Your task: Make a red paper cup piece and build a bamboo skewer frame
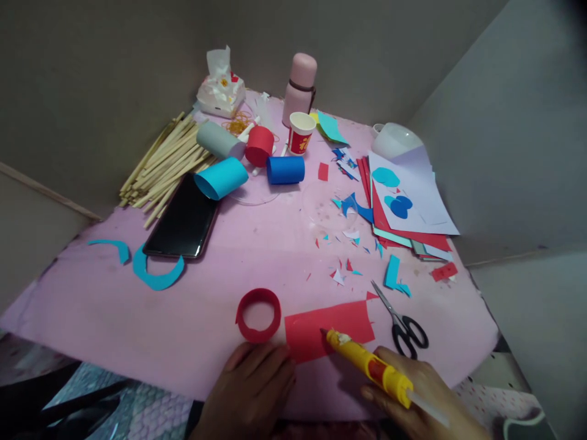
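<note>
My right hand [422, 397] grips a yellow glue gun [367, 365], and its tip touches a flat red paper piece [328, 327] on the pink table cover [137, 318]. My left hand [254, 382] lies flat at the table's near edge, with its fingers pressing the left end of the red paper. A red paper ring [258, 315] stands just beyond the left hand. Black-handled scissors [403, 324] lie to the right of the red paper.
A black phone [183, 220], blue paper arcs [153, 274] and wooden sticks [160, 162] lie at the left. Paper rolls [257, 159], a paper cup [300, 132], a pink bottle [299, 85] and a tissue pack [220, 91] stand at the back. Stacked coloured sheets [408, 208] and scraps lie at the right.
</note>
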The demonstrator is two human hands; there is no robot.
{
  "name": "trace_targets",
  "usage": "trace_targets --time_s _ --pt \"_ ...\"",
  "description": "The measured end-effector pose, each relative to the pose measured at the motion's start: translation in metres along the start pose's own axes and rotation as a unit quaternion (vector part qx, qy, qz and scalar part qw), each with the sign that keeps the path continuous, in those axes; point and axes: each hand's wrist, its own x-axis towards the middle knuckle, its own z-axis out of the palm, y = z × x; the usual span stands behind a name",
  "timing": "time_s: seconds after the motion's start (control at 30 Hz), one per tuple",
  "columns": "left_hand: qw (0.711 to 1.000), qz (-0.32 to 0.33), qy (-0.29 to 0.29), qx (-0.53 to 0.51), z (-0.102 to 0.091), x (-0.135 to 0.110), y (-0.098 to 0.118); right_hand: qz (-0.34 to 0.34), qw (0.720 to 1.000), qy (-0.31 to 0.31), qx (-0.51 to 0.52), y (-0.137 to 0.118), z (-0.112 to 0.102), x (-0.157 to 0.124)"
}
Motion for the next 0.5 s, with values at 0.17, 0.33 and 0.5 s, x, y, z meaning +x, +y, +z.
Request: trace_targets --time_s 0.17,0.33,0.5 --pt "1.000 0.006 -0.004 -0.001 0.000 0.001 0.000 0.013 0.998 -0.063 0.013 0.001 -0.001 -0.008" --pt "1.000 0.019 -0.013 0.003 -0.003 0.003 -0.001 0.022 0.996 -0.087 -0.005 -0.003 -0.003 -0.011" --pt "1.000 0.007 -0.004 0.008 -0.003 0.001 0.001 0.021 0.994 -0.107 -0.025 -0.007 -0.007 -0.013"
